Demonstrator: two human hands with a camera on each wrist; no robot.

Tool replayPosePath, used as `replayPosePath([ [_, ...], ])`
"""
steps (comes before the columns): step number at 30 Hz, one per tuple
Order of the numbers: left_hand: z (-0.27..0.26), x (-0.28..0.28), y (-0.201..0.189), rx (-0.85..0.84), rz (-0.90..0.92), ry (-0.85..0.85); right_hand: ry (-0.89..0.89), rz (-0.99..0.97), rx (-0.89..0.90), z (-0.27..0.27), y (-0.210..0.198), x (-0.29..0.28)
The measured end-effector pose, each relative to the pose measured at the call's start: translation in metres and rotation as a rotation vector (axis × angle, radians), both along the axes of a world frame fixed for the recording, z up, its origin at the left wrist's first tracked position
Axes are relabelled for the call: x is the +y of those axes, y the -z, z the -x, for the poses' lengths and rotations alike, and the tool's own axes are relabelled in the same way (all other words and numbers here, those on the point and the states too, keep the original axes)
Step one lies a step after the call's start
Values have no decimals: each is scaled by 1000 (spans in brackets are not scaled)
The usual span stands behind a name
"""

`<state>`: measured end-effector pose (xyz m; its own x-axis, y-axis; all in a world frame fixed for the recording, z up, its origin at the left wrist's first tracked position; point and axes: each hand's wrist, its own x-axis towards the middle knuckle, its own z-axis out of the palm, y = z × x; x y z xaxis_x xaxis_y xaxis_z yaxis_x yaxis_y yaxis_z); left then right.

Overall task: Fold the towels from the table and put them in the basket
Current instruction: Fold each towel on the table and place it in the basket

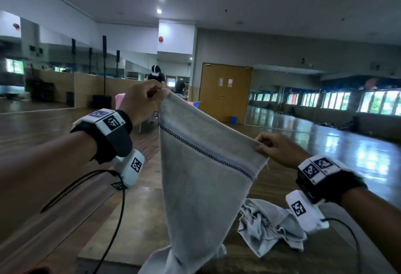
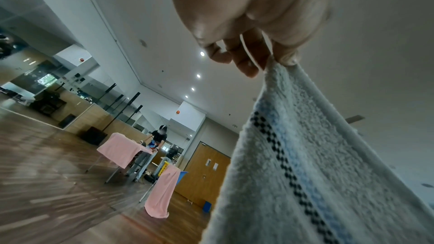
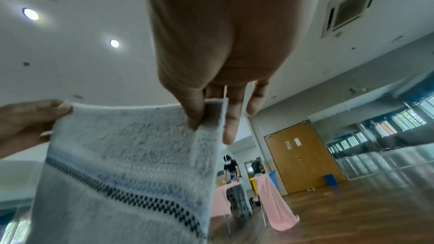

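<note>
The left hand [image 1: 138, 102] pinches one top corner of the towel [image 1: 201, 178] at about 11 o'clock in the head view, and the right hand [image 1: 280, 151] pinches the other top corner at about 3 o'clock, lower and nearer the body. The short top edge therefore runs taut and slanted between the two hands, down from left to right, while the towel's long axis hangs from that edge toward 6 o'clock, its lower end reaching the counter [image 1: 138, 219] at the bottom of the frame. On each hand the thumb and forefinger are pressed together on the cloth (the right wrist view shows the thumb in front and the fingers [image 3: 231, 123] behind the hem), with the other fingers loosely curled. A second towel [image 1: 269, 228] lies crumpled on the counter at about 5 o'clock, just below the right wrist. No basket is in view. The next move likely turns on levelling that slanted edge, so the right hand, being lower, probably needs to rise before the hanging length can be laid flat and folded.
</note>
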<state>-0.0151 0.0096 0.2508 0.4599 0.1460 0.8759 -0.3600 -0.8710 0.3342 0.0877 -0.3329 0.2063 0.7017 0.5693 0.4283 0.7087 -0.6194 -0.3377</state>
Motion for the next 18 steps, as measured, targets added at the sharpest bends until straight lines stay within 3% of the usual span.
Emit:
replayPosePath([
  [4,17,6,-31,-9,-18,-27,-4,-98,-167,7,-57,-11],
  [14,49,8,-135,-111,-45,-79,-4,-428,-344,35,-197,-22],
  [18,44,8,-165,-8,-6,47,37,-485,-391,28,-228,-21],
])
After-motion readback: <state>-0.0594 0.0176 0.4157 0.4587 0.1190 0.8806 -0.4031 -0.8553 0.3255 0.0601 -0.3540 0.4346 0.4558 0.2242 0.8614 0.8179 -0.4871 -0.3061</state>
